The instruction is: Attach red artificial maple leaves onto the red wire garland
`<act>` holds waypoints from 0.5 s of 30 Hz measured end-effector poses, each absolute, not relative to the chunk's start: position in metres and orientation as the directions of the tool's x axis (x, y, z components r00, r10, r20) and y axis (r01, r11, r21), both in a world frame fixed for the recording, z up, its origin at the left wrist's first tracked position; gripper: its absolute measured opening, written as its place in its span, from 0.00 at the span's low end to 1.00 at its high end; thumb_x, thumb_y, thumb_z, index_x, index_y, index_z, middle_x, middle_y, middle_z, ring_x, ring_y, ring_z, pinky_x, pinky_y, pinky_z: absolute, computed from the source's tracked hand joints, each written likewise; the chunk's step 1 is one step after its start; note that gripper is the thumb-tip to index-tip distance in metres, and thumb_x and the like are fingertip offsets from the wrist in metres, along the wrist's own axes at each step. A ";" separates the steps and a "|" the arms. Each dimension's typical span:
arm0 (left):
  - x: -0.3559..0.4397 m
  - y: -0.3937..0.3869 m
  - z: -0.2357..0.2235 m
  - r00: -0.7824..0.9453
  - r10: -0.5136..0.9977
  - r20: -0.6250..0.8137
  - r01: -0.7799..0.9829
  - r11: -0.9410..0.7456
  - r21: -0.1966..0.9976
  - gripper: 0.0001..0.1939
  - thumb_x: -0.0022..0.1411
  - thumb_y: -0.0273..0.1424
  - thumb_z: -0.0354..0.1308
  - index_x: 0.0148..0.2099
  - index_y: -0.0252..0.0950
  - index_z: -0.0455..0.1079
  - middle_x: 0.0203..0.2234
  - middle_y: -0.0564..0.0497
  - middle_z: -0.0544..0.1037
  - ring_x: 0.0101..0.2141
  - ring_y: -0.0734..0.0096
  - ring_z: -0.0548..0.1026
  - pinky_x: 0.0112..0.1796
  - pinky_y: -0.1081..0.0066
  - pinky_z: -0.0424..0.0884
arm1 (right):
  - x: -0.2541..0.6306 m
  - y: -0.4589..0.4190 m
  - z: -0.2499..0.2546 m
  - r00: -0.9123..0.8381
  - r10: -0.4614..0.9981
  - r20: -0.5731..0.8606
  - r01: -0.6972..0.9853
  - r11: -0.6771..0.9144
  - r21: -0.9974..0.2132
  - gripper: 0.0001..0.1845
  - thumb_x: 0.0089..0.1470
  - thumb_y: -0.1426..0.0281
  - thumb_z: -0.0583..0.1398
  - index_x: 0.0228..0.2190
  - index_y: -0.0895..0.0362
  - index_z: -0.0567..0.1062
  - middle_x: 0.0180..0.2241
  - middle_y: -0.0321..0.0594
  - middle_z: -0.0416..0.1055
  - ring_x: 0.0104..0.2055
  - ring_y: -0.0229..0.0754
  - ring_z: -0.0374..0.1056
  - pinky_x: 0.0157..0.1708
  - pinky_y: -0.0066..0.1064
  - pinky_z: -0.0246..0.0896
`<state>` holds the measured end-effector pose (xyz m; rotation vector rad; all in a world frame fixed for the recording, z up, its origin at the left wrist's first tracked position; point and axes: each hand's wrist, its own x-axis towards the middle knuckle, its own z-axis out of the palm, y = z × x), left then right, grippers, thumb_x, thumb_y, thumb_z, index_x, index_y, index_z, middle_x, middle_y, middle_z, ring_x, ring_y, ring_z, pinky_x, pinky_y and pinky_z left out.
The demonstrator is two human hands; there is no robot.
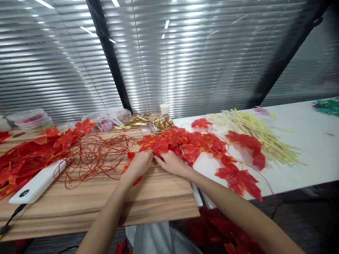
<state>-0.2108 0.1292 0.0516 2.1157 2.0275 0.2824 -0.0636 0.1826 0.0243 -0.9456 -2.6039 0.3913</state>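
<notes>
Both my hands meet at the near edge of a heap of red artificial maple leaves [185,141] in the middle of the tables. My left hand [139,165] is closed in a pinch on a red leaf, with another leaf tucked under its palm. My right hand [172,163] also has its fingers pressed onto the same leaf cluster, fingertips touching the left hand's. A tangle of thin red wire stems [92,157] lies just left of my left hand on the wooden tabletop [148,197].
More red leaves [26,155] pile at the far left beside a white power bank [37,183] with a cable. Clear bags, gold packets [161,122] and a white cup [164,108] stand at the back. Yellow-green stems [259,137] lie on the white table [304,151]. Blinds behind.
</notes>
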 end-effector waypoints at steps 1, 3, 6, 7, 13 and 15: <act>-0.211 0.129 0.051 0.046 0.999 0.014 0.964 -0.048 0.262 0.11 0.61 0.27 0.39 0.35 0.33 0.64 0.32 0.43 0.73 0.35 0.66 0.72 0.36 0.69 0.63 | -0.064 0.183 0.024 -0.720 0.658 0.218 0.564 0.739 -0.369 0.19 0.58 0.62 0.46 0.33 0.59 0.73 0.31 0.44 0.73 0.32 0.41 0.68 0.29 0.27 0.55; -0.211 0.129 0.051 0.052 0.998 0.039 0.968 -0.060 0.245 0.11 0.61 0.27 0.40 0.35 0.33 0.64 0.32 0.43 0.73 0.34 0.66 0.72 0.36 0.69 0.63 | -0.064 0.183 0.024 -0.723 0.656 0.216 0.557 0.739 -0.378 0.19 0.58 0.62 0.47 0.33 0.59 0.73 0.31 0.44 0.72 0.32 0.41 0.68 0.30 0.26 0.55; -0.211 0.129 0.051 0.056 0.997 0.047 0.970 -0.066 0.233 0.12 0.61 0.27 0.40 0.35 0.33 0.64 0.31 0.43 0.73 0.34 0.66 0.72 0.35 0.69 0.63 | -0.064 0.183 0.023 -0.726 0.649 0.229 0.543 0.744 -0.389 0.19 0.58 0.63 0.46 0.32 0.59 0.73 0.32 0.44 0.72 0.33 0.41 0.68 0.31 0.27 0.55; -0.211 0.129 0.051 0.056 0.997 0.046 0.971 -0.065 0.230 0.12 0.61 0.27 0.40 0.34 0.33 0.64 0.31 0.43 0.73 0.33 0.66 0.72 0.35 0.69 0.63 | -0.065 0.183 0.022 -0.725 0.649 0.232 0.541 0.744 -0.391 0.19 0.58 0.63 0.46 0.32 0.59 0.73 0.32 0.44 0.72 0.33 0.41 0.68 0.31 0.27 0.55; -0.211 0.129 0.052 0.055 0.997 0.046 0.973 -0.064 0.222 0.12 0.62 0.28 0.39 0.33 0.33 0.63 0.30 0.44 0.73 0.32 0.66 0.72 0.33 0.70 0.62 | -0.064 0.184 0.023 -0.727 0.649 0.226 0.533 0.740 -0.409 0.19 0.58 0.63 0.46 0.32 0.59 0.73 0.32 0.44 0.72 0.33 0.41 0.68 0.32 0.27 0.55; -0.211 0.129 0.052 0.056 0.998 0.042 0.972 -0.064 0.225 0.12 0.62 0.28 0.39 0.33 0.33 0.63 0.30 0.44 0.73 0.32 0.66 0.72 0.33 0.70 0.62 | -0.064 0.184 0.024 -0.728 0.649 0.221 0.531 0.738 -0.417 0.18 0.59 0.63 0.47 0.33 0.59 0.73 0.33 0.44 0.72 0.33 0.40 0.68 0.32 0.27 0.55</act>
